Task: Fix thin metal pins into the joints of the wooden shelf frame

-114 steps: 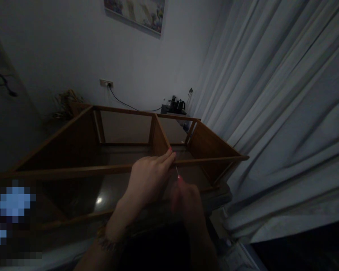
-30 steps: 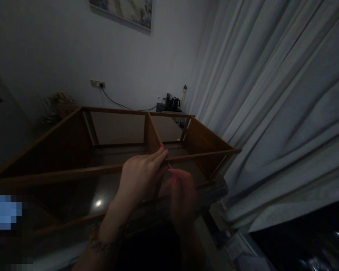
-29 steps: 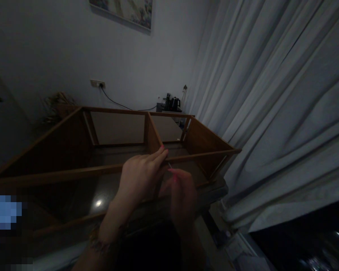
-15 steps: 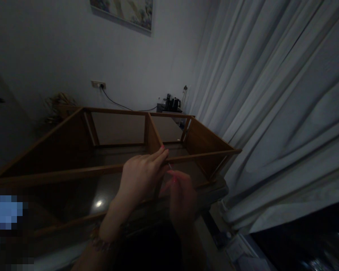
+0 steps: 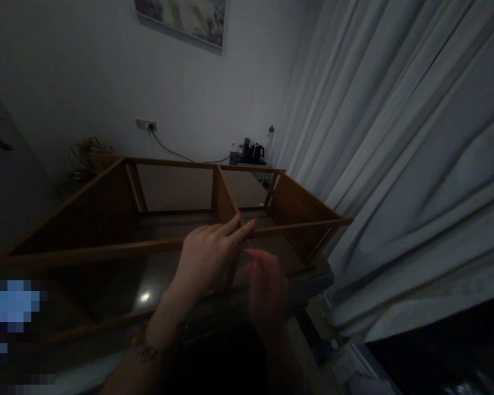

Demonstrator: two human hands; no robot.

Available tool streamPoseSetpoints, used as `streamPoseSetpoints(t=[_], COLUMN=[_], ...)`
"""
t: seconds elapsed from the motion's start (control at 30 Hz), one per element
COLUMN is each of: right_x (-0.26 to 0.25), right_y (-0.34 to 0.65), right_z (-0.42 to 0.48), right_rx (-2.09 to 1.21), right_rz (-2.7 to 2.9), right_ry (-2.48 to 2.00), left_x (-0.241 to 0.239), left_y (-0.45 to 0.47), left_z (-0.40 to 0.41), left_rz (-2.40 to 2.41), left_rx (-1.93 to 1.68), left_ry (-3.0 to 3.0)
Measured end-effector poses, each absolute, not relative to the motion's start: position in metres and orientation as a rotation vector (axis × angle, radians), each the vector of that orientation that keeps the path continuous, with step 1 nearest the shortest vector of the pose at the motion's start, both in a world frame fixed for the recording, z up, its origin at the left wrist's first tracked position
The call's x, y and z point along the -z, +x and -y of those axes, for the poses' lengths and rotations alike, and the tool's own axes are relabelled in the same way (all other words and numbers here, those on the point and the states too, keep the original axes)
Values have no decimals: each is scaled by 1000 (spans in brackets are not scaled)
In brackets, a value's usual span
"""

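A brown wooden cabinet frame (image 5: 107, 249) lies on its back in a dim room, open side up, with a divider board (image 5: 226, 200) down the middle. My left hand (image 5: 208, 258) rests on the frame's near rail where the divider meets it, fingers stretched forward and lying flat. Just right of it, my right hand (image 5: 265, 282) is closed in a pinch around a thin metal tool (image 5: 248, 243) whose tip points at that joint. Most of the tool is hidden in the fingers.
A grey curtain (image 5: 395, 164) hangs close along the right side. Behind the frame stand a white wall, a socket with a black cable (image 5: 148, 126), a kettle on a small table (image 5: 253, 153) and a picture (image 5: 181, 16) high up. Glossy floor shows through the frame.
My left fingers have spread a little and reached slightly farther right along the rail. My right hand stays in its pinch at the joint. The view has shifted slightly.
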State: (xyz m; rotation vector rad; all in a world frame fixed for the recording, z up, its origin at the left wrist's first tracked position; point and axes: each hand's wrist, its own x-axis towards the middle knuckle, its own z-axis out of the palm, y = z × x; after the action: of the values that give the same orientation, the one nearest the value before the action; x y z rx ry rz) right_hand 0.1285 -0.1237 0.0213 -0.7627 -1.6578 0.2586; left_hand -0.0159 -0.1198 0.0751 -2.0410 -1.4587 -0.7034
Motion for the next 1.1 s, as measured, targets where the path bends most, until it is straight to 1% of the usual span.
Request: streamPoseSetpoints(t=[0.17,0.37,0.6,1.1], right_x=[-16,-12,-6,-11], right_y=[133,140,140,139], right_z=[121,108,100,97], right_rx=[-340,-516,-495,-852], right_rz=[1562,1381,1376,1151], right_ry=[-769,-779,-876,-822], left_x=[-71,-67,-64,-58], left_y=[-17,-14,-14,-20], left_z=[116,112,113,113], left_rz=[1405,1379,1321,1190], left_rx=[752,826,883,839], left_ry=[-1980,-1920,-1895,-1893])
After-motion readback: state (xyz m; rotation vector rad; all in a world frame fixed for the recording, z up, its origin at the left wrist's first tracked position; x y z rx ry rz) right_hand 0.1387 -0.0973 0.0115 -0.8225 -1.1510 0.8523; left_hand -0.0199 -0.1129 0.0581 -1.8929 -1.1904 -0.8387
